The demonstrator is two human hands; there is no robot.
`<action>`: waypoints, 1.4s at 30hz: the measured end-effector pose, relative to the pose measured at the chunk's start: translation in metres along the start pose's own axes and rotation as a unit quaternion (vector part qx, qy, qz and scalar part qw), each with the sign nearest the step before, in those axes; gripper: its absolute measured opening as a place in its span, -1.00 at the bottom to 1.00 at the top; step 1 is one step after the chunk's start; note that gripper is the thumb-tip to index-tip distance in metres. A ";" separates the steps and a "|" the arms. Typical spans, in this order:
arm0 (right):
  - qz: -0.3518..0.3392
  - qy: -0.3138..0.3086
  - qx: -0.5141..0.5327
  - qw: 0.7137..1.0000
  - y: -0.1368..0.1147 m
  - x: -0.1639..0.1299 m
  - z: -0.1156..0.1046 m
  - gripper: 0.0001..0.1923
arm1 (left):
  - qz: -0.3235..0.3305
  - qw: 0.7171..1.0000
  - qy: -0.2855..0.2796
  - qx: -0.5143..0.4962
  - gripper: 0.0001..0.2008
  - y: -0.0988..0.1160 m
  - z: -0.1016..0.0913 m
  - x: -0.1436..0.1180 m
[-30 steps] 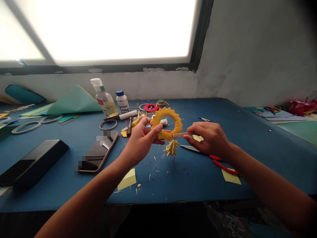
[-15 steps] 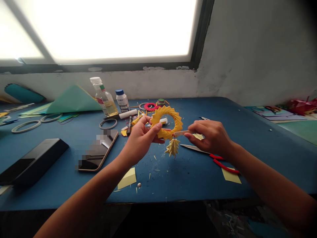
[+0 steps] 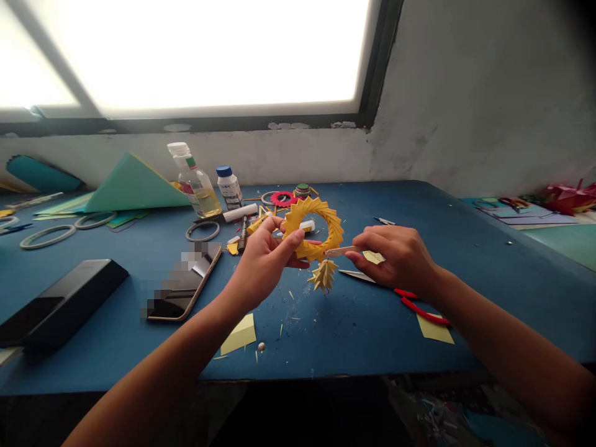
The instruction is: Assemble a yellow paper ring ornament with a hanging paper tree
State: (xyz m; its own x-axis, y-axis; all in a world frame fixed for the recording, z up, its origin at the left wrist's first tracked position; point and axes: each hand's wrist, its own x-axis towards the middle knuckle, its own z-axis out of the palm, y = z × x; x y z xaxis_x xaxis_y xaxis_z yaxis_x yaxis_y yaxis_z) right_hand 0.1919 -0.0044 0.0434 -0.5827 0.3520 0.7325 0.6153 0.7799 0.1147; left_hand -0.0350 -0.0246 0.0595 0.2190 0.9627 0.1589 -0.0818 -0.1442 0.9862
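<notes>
- Yellow paper ring [image 3: 315,227] sits raised above the blue table [image 3: 465,298], held upright between both my hands.
- My left hand [image 3: 263,261] pinches its lower left edge.
- A small yellow spiky piece [image 3: 324,275] dangles below it.
- My right hand [image 3: 399,257] grips a pale stick [image 3: 341,251] touching the ring's bottom.

We can't read the phone [image 3: 184,287], its screen is blurred out; the scissors [image 3: 400,297] vanish under our right hand [image 3: 395,257], and the black box [image 3: 56,307] runs off the left edge.
</notes>
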 end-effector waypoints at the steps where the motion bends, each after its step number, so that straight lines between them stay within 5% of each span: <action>1: 0.001 -0.001 -0.001 1.000 0.000 0.000 0.000 -0.80 | 0.001 1.000 -0.001 0.002 -0.77 0.000 0.000 0.000; 42: 0.002 0.006 -0.031 0.999 0.002 0.000 -0.001 -0.78 | 0.023 0.999 0.024 -0.004 -0.75 -0.001 -0.001 0.000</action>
State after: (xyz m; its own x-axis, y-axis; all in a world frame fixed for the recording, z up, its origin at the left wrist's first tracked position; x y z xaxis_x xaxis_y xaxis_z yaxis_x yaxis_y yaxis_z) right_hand 0.1934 -0.0031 0.0439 -0.5742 0.3478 0.7412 0.6494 0.7448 0.1536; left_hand -0.0354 -0.0239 0.0587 0.1674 0.9652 0.2008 -0.0978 -0.1864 0.9776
